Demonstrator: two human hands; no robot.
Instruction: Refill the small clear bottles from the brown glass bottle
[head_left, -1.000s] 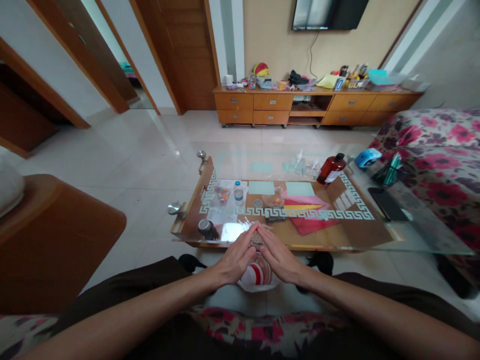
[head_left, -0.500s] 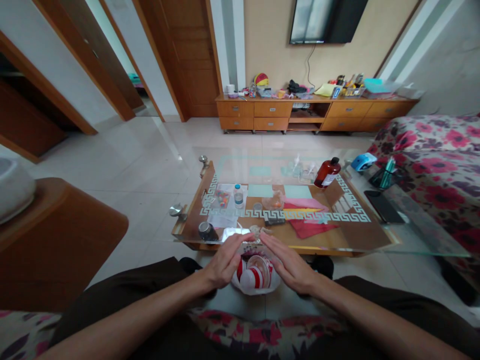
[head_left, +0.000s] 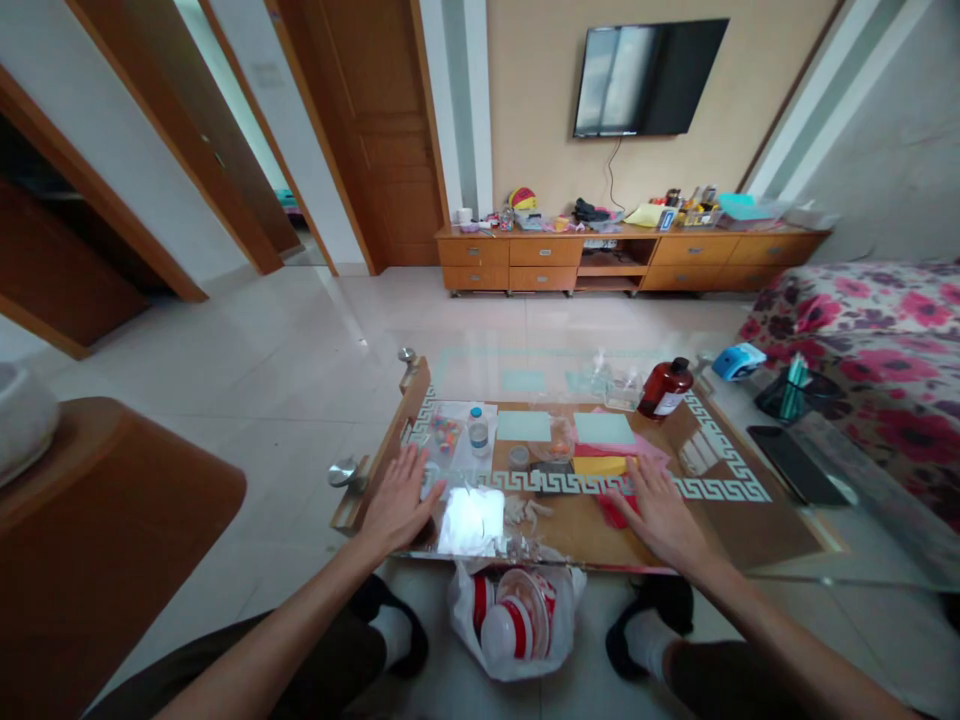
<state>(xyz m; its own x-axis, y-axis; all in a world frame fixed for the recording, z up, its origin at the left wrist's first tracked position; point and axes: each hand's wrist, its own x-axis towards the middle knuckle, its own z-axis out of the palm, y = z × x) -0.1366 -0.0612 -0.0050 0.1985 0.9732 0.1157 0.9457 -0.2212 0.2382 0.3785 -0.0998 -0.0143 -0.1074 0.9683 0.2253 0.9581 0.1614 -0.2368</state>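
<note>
My left hand [head_left: 397, 497] lies flat, fingers spread, on the near left part of the glass-topped coffee table [head_left: 757, 530]. My right hand [head_left: 658, 512] rests flat on the glass too, over red paper [head_left: 613, 512]. Neither hand holds anything. Between them are a shiny foil sheet [head_left: 472, 520] and small pale scraps [head_left: 527, 513]. On the floor between my feet stands a white plastic bag [head_left: 517, 615] holding red-and-white cups.
On the table: a small bottle [head_left: 477, 429], coloured beads [head_left: 445, 433], teal paper sheets [head_left: 523, 426], yellow paper [head_left: 599, 465], a brown bottle [head_left: 664, 388], a phone [head_left: 796, 463], a blue tape dispenser [head_left: 738, 360]. A floral sofa [head_left: 877, 330] is right, a wooden table [head_left: 112, 520] left, a TV cabinet [head_left: 630, 255] behind.
My hands were together over the bag at the table's near edge; they have spread apart and now lie flat on the glass. The view has tilted up and moved forward.
</note>
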